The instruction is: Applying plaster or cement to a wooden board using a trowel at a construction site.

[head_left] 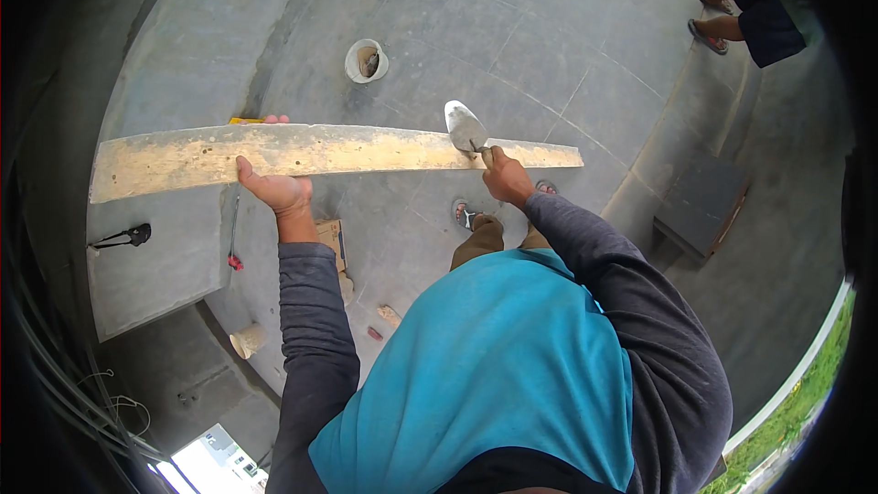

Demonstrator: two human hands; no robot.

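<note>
A long, pale wooden board, smeared with grey, stretches crosswise in front of me. My left hand grips it left of its middle, thumb on the near face and fingertips showing past the far edge. Beside those fingertips a bit of something yellow sticks out; the board hides the rest. In my right hand is a trowel, held closed around its handle. The grey-coated blade lies over the board's right part and reaches past its far edge; whether it touches the wood I cannot tell.
A white bucket with some material inside stands beyond the board. On the left grey slab lies a black strapped object, near a thin rod with a red end. A cardboard box is near my left forearm. Another person's legs show far right.
</note>
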